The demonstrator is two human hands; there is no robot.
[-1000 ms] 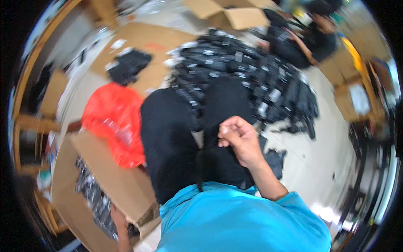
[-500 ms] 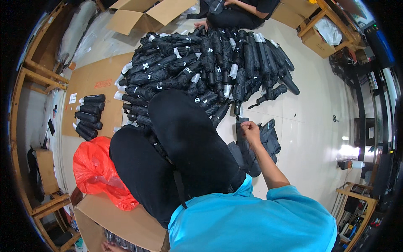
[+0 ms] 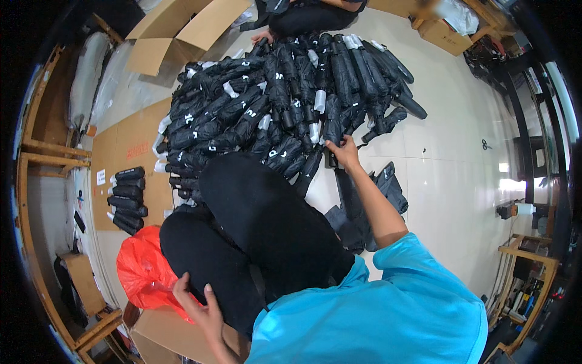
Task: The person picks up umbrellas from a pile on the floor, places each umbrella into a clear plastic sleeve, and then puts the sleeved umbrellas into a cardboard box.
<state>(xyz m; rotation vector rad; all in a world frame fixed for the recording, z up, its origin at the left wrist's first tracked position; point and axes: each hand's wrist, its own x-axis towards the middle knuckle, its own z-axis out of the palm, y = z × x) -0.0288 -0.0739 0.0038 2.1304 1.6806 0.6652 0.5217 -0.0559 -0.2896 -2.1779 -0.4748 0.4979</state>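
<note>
My right hand (image 3: 342, 151) has its fingers closed on the lower end of a folded black umbrella (image 3: 331, 124) at the near right edge of a big pile of similar umbrellas (image 3: 233, 112), many with pale wrappers. Below that hand lie dark fabric pieces (image 3: 388, 191) on the floor. My left hand (image 3: 200, 309) is open over my left leg, fingers spread and holding nothing, beside a crumpled red plastic bag (image 3: 136, 264) and a cardboard box (image 3: 154, 330). My bent legs in black trousers lie against the near side of the pile.
A co-worker in black (image 3: 309, 18) sits behind the pile, near an open carton (image 3: 197, 27). Several rolled umbrellas (image 3: 126, 197) rest on flat cardboard (image 3: 121, 139) at left. Scissors (image 3: 485, 144) lie on the right floor. Wooden frames (image 3: 30, 158) line both sides.
My right hand has moved forward from over my leg to the pile and closed on an umbrella. My left hand has risen out of the box to above my left leg.
</note>
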